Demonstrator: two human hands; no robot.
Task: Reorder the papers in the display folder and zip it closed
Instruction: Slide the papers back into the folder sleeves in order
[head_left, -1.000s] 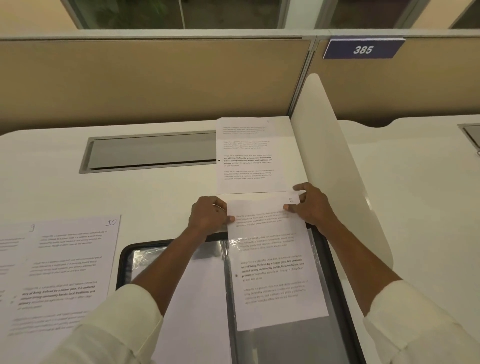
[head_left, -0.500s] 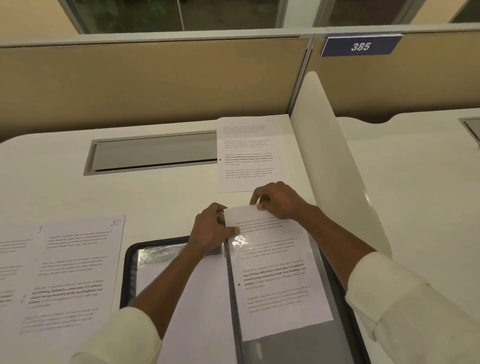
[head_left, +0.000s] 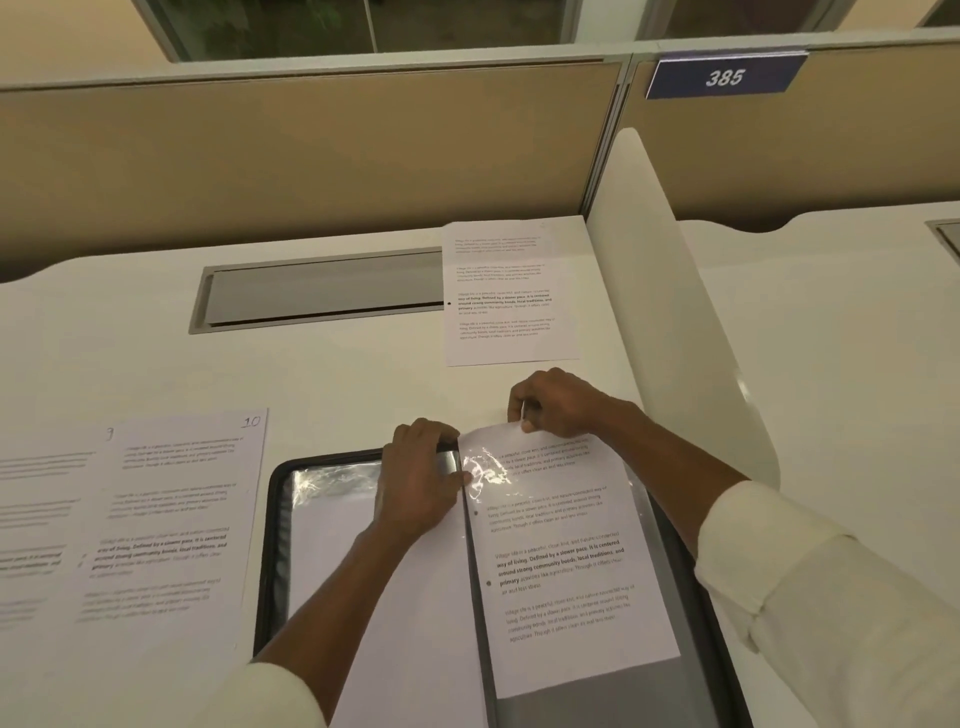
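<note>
Room: We see the folder (head_left: 270, 545) lying open on the white surface (head_left: 130, 338). A divider (head_left: 670, 322) stands just to its right. Loose sheets (head_left: 176, 519) lie to its left.
Way it points: The page (head_left: 571, 571) lies on the folder's right half. Its long side runs away from us, a little tilted.
Grips: Our right hand (head_left: 558, 402) pinches the page's top edge. Our left hand (head_left: 423, 480) rests by the spine with curled fingers, and we cannot tell what its grip holds.
Hard to see: The folder's near end is cut off.
</note>
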